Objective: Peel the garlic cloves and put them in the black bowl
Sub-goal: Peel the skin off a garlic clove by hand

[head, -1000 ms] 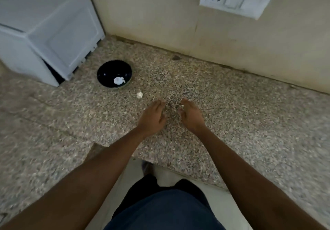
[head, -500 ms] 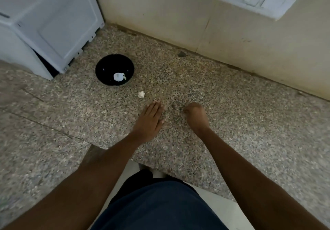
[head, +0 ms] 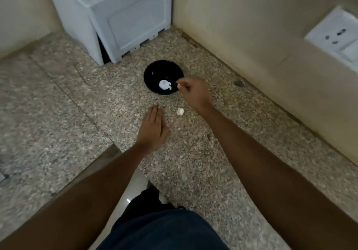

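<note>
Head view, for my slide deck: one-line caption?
Right hand pinches a pale bit at the black bowl rim; left hand rests flat on the counter.

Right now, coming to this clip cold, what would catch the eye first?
The black bowl on the speckled counter draws the eye, with something white lying inside it. The right hand reaches to the bowl's near-right rim, its fingers pinched together on something small and pale that is too blurred to identify. The left hand rests flat on the counter, and a white scrap lies between the two hands.
</note>
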